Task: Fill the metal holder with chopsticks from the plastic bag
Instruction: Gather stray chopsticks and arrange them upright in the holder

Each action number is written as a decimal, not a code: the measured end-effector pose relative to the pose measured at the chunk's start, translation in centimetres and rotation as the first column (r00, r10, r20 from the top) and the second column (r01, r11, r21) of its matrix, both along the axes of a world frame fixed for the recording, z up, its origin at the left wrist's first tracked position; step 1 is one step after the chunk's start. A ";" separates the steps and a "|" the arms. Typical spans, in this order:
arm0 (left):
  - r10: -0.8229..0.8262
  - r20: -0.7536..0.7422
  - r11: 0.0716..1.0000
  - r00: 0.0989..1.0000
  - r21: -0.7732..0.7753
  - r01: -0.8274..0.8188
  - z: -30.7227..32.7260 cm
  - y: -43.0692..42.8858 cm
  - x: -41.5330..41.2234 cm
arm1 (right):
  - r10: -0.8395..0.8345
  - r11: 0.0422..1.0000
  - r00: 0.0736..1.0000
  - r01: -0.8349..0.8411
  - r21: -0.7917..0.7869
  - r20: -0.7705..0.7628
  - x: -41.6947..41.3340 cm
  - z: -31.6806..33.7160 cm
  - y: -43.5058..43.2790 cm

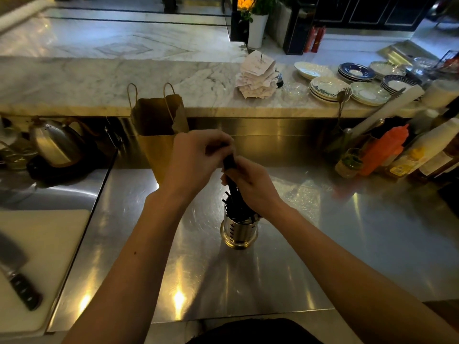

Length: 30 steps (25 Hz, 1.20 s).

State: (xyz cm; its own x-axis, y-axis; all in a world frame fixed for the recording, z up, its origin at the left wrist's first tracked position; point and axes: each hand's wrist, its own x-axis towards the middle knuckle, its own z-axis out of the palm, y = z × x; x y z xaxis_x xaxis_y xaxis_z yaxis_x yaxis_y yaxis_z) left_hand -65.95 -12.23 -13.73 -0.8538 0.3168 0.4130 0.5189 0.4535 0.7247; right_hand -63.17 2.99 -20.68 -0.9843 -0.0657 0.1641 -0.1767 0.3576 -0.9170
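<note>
A perforated metal holder stands upright in the middle of the steel counter. Several black chopsticks stick out of its top. My right hand is closed around the bundle just above the holder. My left hand pinches the upper ends of the same bundle, a little higher and to the left. A clear plastic bag lies flat on the counter right of the holder; its contents cannot be made out.
A brown paper bag stands behind my hands. A kettle sits at the left. A cutting board with a knife lies front left. Sauce bottles crowd the right. Plates and receipts are on the marble ledge.
</note>
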 end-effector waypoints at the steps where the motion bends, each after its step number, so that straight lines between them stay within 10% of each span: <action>1: 0.008 0.040 0.997 0.999 0.077 -0.011 0.3 0.0 0.0 | 0.009 1.000 1.000 -0.010 -0.026 -0.016 0.1 0.7 -0.2; 9: -0.012 0.230 0.833 0.973 0.540 -0.117 -1.2 0.8 2.9 | 0.126 0.949 0.991 -0.104 -0.296 0.054 2.9 3.1 -0.9; 30: -0.083 0.302 0.882 0.950 0.465 -0.071 -1.9 0.9 5.0 | 0.102 0.944 0.975 -0.033 -0.330 0.195 5.6 3.6 0.8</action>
